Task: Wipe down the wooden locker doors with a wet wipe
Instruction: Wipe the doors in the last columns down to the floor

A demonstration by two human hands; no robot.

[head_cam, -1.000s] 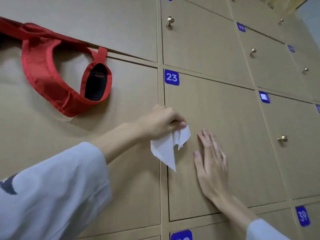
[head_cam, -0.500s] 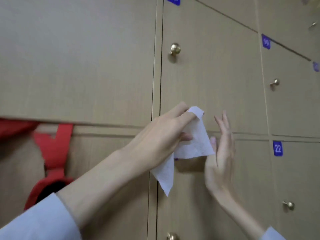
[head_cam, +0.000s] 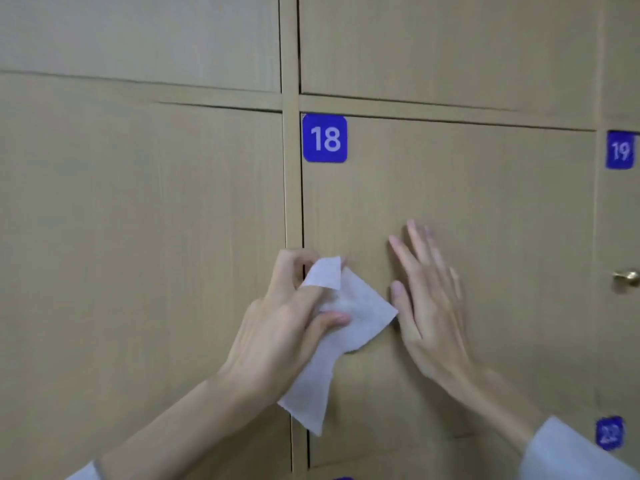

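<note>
We hold the white wet wipe [head_cam: 349,320] against locker door 18 [head_cam: 485,202] near its left edge, our left hand [head_cam: 277,327] pinching it (one corner folded up); our right hand [head_cam: 429,306] rests flat beside it, fingers straight

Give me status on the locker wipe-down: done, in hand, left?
Done: can't tell; no door shows wet streaks. In hand: left hand grips the wipe at the left edge of door 18; right hand lies flat on that door. Left: probably most of door 18, then door 19.
</note>
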